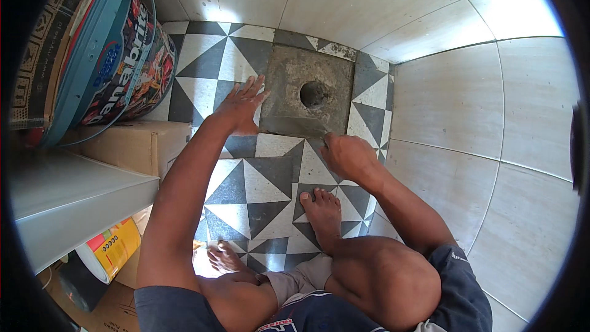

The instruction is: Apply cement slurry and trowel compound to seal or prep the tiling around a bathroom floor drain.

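Observation:
A square of bare grey cement [283, 86] is set in the tiled floor, with a round dark hole [314, 94] in its middle. My left hand [241, 107] lies open at the square's left edge, fingers spread toward it. At the near right corner of the square, my right hand [350, 157] is closed, its fingertips down by the edge. What it grips is too small or too hidden to make out. A smooth darker grey band [292, 125] runs along the square's near edge between my hands; I cannot tell whether it is cement or a flat blade.
Patterned black, grey and white tiles [268, 178] surround the square. Tiled walls [442, 98] close in behind and at right. To the left stand a large printed bucket [132, 55], a cardboard box [132, 141], a white shelf-like panel [80, 178] and a yellow-labelled container [114, 249].

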`<state>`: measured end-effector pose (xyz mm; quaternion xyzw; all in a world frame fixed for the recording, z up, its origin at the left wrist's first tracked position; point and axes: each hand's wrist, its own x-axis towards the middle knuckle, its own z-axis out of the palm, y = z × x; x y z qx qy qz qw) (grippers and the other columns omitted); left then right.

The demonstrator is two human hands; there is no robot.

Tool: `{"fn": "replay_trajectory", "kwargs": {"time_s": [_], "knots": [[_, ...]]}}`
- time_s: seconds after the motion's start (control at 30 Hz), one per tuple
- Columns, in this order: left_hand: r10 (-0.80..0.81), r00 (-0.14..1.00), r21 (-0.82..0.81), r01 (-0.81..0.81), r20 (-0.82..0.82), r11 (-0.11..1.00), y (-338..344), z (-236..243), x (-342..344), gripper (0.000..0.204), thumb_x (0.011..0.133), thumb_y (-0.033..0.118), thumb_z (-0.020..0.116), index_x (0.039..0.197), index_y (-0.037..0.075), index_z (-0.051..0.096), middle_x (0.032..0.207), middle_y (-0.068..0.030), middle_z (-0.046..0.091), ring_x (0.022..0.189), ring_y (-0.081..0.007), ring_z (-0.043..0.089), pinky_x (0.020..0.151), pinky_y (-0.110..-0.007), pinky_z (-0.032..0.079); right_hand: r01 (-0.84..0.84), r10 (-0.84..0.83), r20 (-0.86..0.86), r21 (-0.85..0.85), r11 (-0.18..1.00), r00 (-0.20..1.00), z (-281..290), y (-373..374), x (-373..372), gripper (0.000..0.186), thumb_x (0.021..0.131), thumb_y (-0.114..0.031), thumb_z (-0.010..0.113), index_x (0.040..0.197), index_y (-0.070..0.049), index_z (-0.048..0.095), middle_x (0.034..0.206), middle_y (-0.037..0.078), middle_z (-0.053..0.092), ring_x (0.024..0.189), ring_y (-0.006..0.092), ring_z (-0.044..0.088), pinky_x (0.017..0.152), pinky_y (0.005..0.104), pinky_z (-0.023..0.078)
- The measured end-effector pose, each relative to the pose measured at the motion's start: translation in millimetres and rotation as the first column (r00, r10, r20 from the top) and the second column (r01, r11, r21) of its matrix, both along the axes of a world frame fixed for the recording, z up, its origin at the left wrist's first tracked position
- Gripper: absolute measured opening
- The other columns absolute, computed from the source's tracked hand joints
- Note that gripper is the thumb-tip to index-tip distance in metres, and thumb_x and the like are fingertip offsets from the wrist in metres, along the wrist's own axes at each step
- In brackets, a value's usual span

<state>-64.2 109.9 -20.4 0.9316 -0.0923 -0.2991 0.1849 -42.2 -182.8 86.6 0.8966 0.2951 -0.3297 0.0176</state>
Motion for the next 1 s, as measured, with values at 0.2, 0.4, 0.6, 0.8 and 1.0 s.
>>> {"fn": "replay_trajectory", "kwargs": {"time_s": [0.2, 0.4, 0.6, 0.8, 1.0], "knots": [[-0.025, 1.000, 0.057, 0.025, -0.005, 0.998, -6, 8, 2, 0.106, 0.075, 0.035, 0.083, 0.163, 0.014, 0.027, 0.174, -0.0127, 0.000, 0.160, -0.0283, 0.003, 0.130, -0.049, 0.010, 0.137, -0.135, 0.021, -0.088, 0.987, 0.991, 4, -56, 0, 0.030, 0.096, -0.028, 0.059, 0.099, 0.000, 0.068, 0.091, 0.026, 0.073, 0.088, 0.0444, 0.071, 0.079, 0.0548, 0.057], [-0.002, 1.000, 0.037, 0.002, 0.010, 0.999, -7, 4, 3, 0.106, 0.074, 0.034, 0.084, 0.162, 0.014, 0.029, 0.174, -0.0128, 0.000, 0.160, -0.0286, 0.004, 0.130, -0.049, 0.010, 0.265, -0.242, 0.119, -0.250, 0.931, 0.963, 24, -107, 11, 0.030, 0.096, -0.034, 0.064, 0.107, -0.006, 0.071, 0.090, 0.022, 0.073, 0.087, 0.0442, 0.071, 0.078, 0.0551, 0.056], [0.020, 0.998, -0.002, -0.020, 0.059, 1.000, -1, -3, -1, 0.112, 0.068, 0.031, 0.089, 0.162, 0.014, 0.030, 0.173, -0.0138, 0.001, 0.160, -0.0307, 0.005, 0.129, -0.052, 0.012, 0.269, -0.272, 0.091, 0.041, 0.962, 0.958, 9, -85, 15, 0.033, 0.098, -0.037, 0.064, 0.096, -0.004, 0.066, 0.084, 0.024, 0.070, 0.084, 0.0463, 0.068, 0.073, 0.0552, 0.053], [-0.002, 1.000, 0.026, 0.002, 0.018, 1.000, -8, 4, 2, 0.103, 0.076, 0.034, 0.083, 0.162, 0.014, 0.030, 0.174, -0.0115, 0.000, 0.160, -0.0277, 0.003, 0.130, -0.048, 0.009, 0.280, -0.283, -0.014, 0.202, 0.938, 0.959, -46, -98, 8, 0.038, 0.097, -0.042, 0.064, 0.093, -0.004, 0.063, 0.082, 0.025, 0.068, 0.084, 0.0464, 0.067, 0.073, 0.0533, 0.051], [0.012, 1.000, 0.048, -0.013, 0.023, 0.999, -4, 3, -5, 0.103, 0.076, 0.033, 0.083, 0.162, 0.015, 0.029, 0.174, -0.0115, 0.000, 0.160, -0.0275, 0.002, 0.130, -0.049, 0.008, 0.274, -0.270, -0.045, 0.146, 0.951, 0.962, -56, -104, 1, 0.036, 0.095, -0.041, 0.064, 0.095, -0.005, 0.065, 0.087, 0.022, 0.069, 0.085, 0.0447, 0.067, 0.074, 0.0532, 0.052]]}}
